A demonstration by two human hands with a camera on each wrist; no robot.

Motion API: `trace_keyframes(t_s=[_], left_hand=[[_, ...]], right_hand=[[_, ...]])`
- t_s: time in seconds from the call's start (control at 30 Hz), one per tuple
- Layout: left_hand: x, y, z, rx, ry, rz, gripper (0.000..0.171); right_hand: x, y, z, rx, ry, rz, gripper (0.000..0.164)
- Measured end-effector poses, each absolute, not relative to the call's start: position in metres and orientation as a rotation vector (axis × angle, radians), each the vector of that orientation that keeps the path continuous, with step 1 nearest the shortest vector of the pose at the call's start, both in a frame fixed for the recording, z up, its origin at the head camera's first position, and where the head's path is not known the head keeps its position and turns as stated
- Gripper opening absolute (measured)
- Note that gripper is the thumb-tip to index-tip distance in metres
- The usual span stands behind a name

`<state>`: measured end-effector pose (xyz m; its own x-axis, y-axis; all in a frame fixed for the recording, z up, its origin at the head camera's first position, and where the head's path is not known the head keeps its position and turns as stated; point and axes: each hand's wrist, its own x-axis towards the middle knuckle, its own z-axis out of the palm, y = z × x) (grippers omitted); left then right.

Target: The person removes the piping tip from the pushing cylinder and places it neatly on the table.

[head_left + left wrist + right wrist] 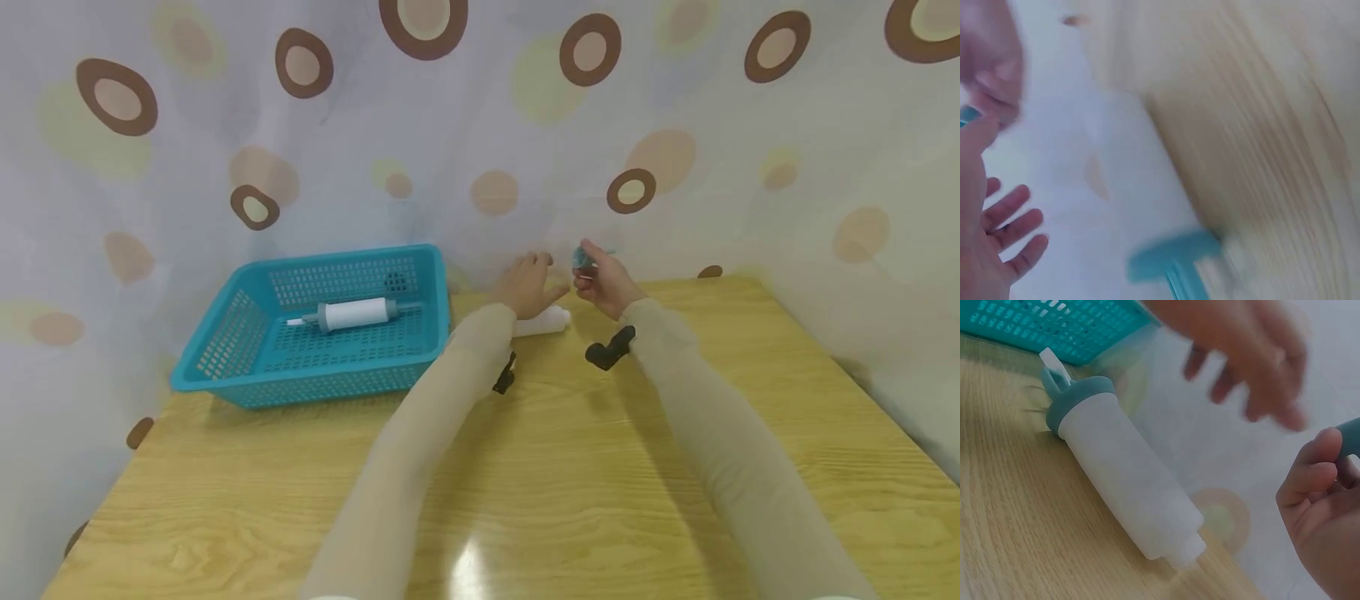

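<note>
My right hand (609, 282) pinches a small teal cap-like piece (580, 257) between thumb and fingers, raised over the table's far edge. A thin teal tip shows beyond the fingers. Just left of it, my left hand (525, 287) hovers with fingers spread and nothing in them. Below the left hand a white tube (1129, 475) lies on its side on the table. It has a narrow neck at the end toward the right hand and a teal collar (1082, 403) with a teal and white handle at the other. Most of the held piece is hidden by fingers.
A teal plastic basket (300, 383) stands at the left of the wooden table (540, 467). Inside lies a similar white tube (356, 313) with grey-teal ends and a white tip. A patterned curtain (480, 117) hangs behind the table.
</note>
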<state>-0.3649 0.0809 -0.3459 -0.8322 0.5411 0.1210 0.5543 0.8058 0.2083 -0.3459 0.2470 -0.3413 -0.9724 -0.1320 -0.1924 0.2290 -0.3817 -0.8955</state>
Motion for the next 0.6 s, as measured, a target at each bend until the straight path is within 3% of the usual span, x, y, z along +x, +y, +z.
trace_keyframes(t_s=[0.3,0.6], left_hand=[[-0.355,0.096,-0.330,-1.014,-2.769,-0.854,0.052],[-0.362,0.092,-0.334,-1.032,-2.566,-1.248,0.044]], right_hand=[[-0.340,0.240,-0.344,-0.008,1.567,-2.402,0.019],[-0.337,0.243,-0.343,-0.035,1.347,-2.485,0.036]])
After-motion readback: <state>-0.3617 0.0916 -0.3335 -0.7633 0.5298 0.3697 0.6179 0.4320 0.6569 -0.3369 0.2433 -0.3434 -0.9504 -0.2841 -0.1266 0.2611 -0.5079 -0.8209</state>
